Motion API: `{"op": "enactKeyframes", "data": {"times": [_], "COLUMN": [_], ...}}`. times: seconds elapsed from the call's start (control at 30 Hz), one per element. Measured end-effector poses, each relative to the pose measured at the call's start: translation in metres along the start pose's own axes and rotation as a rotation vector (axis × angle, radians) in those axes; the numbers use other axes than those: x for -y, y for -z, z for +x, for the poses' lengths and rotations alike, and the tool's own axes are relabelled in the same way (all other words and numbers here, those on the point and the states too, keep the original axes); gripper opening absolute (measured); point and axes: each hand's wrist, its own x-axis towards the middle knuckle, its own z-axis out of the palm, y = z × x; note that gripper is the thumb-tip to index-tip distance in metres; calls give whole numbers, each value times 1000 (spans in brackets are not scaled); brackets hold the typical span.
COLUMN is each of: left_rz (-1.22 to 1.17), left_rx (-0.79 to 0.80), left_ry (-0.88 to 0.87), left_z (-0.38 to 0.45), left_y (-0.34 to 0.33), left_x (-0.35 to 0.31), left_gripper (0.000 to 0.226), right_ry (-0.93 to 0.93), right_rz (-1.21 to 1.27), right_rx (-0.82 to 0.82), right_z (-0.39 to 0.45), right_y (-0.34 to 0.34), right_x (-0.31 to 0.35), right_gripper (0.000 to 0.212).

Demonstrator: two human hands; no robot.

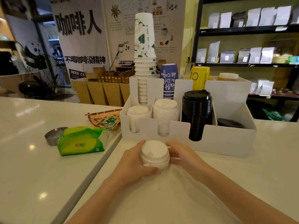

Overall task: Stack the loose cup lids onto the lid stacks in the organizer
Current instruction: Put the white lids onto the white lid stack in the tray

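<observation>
A small pile of white cup lids (154, 153) rests on the counter just in front of the white organizer (226, 143). My left hand (137, 160) wraps its left side and my right hand (181, 153) presses its right side. In the organizer's front row stand a short white lid stack (137, 115), a taller white lid stack (165, 112) and a tall black lid stack (196, 107). A low black lid pile (229, 123) lies in the right compartment.
Paper cup stacks, white-green (144, 62), blue (169, 80) and yellow (200, 76), fill the organizer's back row. A green tissue pack (82, 140), a grey ashtray (52, 136) and a woven tray of sachets (105, 118) lie on the left counter. A seam (97, 167) divides the two counters.
</observation>
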Motion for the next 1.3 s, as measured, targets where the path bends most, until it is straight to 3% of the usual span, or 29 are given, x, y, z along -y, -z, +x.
{"op": "enactKeyframes", "data": {"times": [0.3,0.47,0.6,0.8,1.07,1.3], "left_rz": [-139,-118,-131,-181,1,126], "left_rx": [-339,-450,-498,-454,-421,-406], "left_ry": [-122,-180,-111,-39,-27,17], "left_z": [11,48,81,115,129,127], "left_y": [39,78,97,88,73,75], "left_x": [-12,-28,-33,-15,1,0], "left_gripper": [90,90,85,78,57,55], "right_ry": [254,475,515,494,528,484], "right_rz": [-143,-232,-363,-577,-956,-1093], "right_rx": [-61,-96,-123,-85,-106,-28], "right_z": [13,48,84,120,135,135], "right_y": [-11,-25,-27,-27,-23,-21], "right_x": [53,98,122,121,108,107], "right_gripper": [26,27,34,38,36,39]}}
